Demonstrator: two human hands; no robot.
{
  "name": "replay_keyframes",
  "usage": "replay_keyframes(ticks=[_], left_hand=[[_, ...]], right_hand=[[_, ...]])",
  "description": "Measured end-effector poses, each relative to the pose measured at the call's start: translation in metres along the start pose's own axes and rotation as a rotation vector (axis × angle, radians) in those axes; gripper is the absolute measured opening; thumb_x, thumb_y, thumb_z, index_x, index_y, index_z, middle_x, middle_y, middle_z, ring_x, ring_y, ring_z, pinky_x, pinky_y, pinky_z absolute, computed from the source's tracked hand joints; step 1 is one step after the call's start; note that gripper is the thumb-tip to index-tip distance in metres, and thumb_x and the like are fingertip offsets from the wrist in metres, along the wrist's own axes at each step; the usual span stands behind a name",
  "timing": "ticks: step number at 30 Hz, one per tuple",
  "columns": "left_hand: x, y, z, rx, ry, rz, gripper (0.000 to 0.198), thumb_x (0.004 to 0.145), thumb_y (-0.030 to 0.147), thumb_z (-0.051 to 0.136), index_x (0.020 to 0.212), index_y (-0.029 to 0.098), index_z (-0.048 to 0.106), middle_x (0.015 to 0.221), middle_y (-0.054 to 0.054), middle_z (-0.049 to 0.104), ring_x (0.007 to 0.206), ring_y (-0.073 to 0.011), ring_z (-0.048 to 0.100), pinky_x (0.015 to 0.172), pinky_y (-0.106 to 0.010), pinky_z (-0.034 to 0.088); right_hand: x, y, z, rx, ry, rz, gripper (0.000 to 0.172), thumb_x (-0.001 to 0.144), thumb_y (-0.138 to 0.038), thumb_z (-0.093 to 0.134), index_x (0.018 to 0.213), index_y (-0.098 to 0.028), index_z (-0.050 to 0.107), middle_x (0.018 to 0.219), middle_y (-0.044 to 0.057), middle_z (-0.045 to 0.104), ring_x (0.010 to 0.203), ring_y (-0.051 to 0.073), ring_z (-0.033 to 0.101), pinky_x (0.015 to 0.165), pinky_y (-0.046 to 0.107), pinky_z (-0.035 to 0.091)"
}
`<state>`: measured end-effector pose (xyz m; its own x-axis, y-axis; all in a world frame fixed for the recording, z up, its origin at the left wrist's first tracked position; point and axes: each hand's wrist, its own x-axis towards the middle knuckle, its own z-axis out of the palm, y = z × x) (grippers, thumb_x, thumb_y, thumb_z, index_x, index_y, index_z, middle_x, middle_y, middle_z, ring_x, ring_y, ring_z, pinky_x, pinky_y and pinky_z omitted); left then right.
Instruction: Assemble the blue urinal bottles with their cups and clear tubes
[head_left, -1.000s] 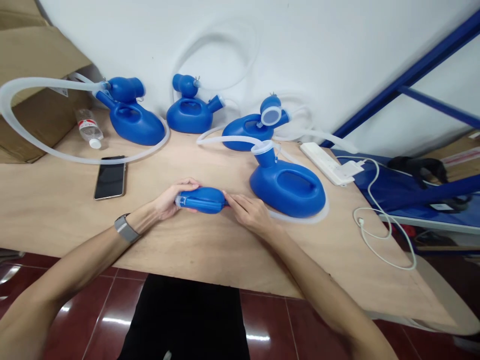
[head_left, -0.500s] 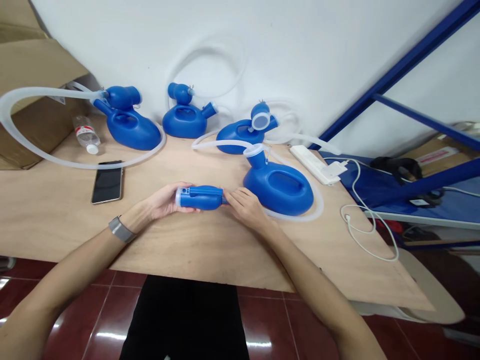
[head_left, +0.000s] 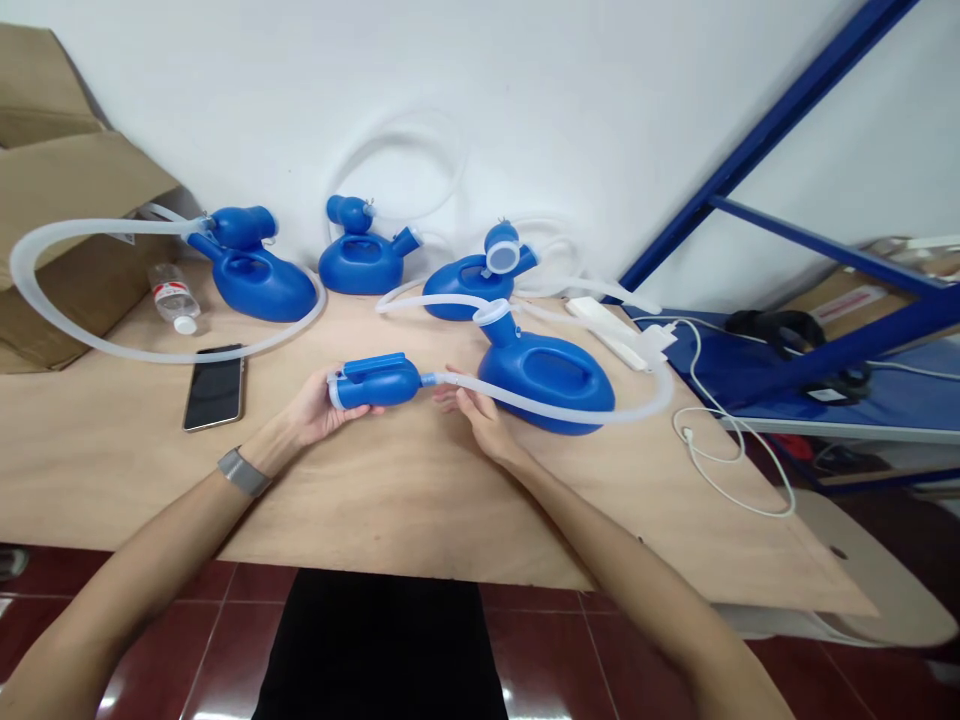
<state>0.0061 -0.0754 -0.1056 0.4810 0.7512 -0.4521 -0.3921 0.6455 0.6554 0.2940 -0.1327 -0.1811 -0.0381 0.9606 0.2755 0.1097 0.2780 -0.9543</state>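
A blue plastic urinal head (head_left: 381,383) with a whitish rim lies sideways in my left hand (head_left: 319,408), whose fingers wrap under its rim end. From its narrow neck a translucent tube (head_left: 555,408) runs right and curves back behind the nearest bottle. Just right of the neck, my right hand (head_left: 480,418) has its fingers stretched out and apart, with the tube passing over them. A blue urinal bottle (head_left: 551,375) with a handle hole and whitish-rimmed spout stands beyond the right hand.
Along the wall stand more blue bottles (head_left: 266,285) (head_left: 360,265) (head_left: 465,290) with heads and tubes. A phone (head_left: 214,392), a water bottle (head_left: 172,298) and a cardboard box (head_left: 82,270) are left. A power strip (head_left: 611,330), white cable (head_left: 739,490) and blue rack (head_left: 765,150) are right.
My right fingers have come off the neck of the head and spread. The head has tilted in my left hand, and the tube now shows crossing in front of the nearest bottle.
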Motion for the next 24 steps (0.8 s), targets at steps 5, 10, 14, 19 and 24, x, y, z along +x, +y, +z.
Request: replay_keyframes(ticks=[5, 10, 14, 19, 24], left_hand=[[-0.001, -0.003, 0.006, 0.009, 0.0, -0.006, 0.062, 0.105, 0.029, 0.046, 0.162, 0.006, 0.04, 0.114, -0.027, 0.077, 0.086, -0.0345, 0.084, 0.061, -0.03, 0.07], [-0.004, -0.002, 0.012, 0.033, 0.027, 0.003, 0.06, 0.107, 0.029, 0.043, 0.162, 0.004, 0.041, 0.11, -0.027, 0.077, 0.081, -0.0335, 0.084, 0.06, -0.029, 0.07], [-0.001, -0.005, 0.007, 0.037, 0.027, -0.003, 0.059, 0.107, 0.03, 0.044, 0.16, 0.005, 0.043, 0.108, -0.026, 0.078, 0.082, -0.0335, 0.084, 0.06, -0.029, 0.07], [0.008, -0.01, -0.006, 0.025, -0.051, -0.012, 0.059, 0.101, 0.027, 0.053, 0.157, 0.006, 0.049, 0.112, -0.026, 0.078, 0.087, -0.0341, 0.084, 0.061, -0.03, 0.07], [0.009, -0.01, -0.007, 0.036, -0.037, 0.005, 0.055, 0.103, 0.028, 0.052, 0.153, 0.006, 0.051, 0.109, -0.026, 0.079, 0.086, -0.0341, 0.085, 0.062, -0.03, 0.07]], right_hand=[[-0.001, -0.001, 0.003, 0.129, 0.046, -0.027, 0.05, 0.099, -0.073, 0.065, 0.105, -0.025, 0.077, 0.1, 0.008, 0.079, 0.091, 0.024, 0.075, 0.079, 0.039, 0.061], [-0.002, -0.002, 0.008, 0.123, 0.074, -0.005, 0.057, 0.096, -0.077, 0.066, 0.113, -0.024, 0.079, 0.109, 0.01, 0.08, 0.092, 0.025, 0.077, 0.075, 0.039, 0.063], [-0.004, -0.007, 0.012, 0.204, 0.106, 0.022, 0.056, 0.089, -0.072, 0.078, 0.122, -0.027, 0.08, 0.116, 0.009, 0.081, 0.096, 0.026, 0.078, 0.075, 0.039, 0.063], [-0.008, -0.011, 0.019, 0.36, 0.211, 0.086, 0.044, 0.077, -0.057, 0.093, 0.107, -0.027, 0.082, 0.124, 0.007, 0.08, 0.087, 0.021, 0.075, 0.072, 0.035, 0.059], [-0.007, -0.006, 0.021, 0.432, 0.271, 0.161, 0.045, 0.07, -0.048, 0.098, 0.104, -0.026, 0.079, 0.114, 0.006, 0.082, 0.093, 0.022, 0.076, 0.081, 0.038, 0.061]])
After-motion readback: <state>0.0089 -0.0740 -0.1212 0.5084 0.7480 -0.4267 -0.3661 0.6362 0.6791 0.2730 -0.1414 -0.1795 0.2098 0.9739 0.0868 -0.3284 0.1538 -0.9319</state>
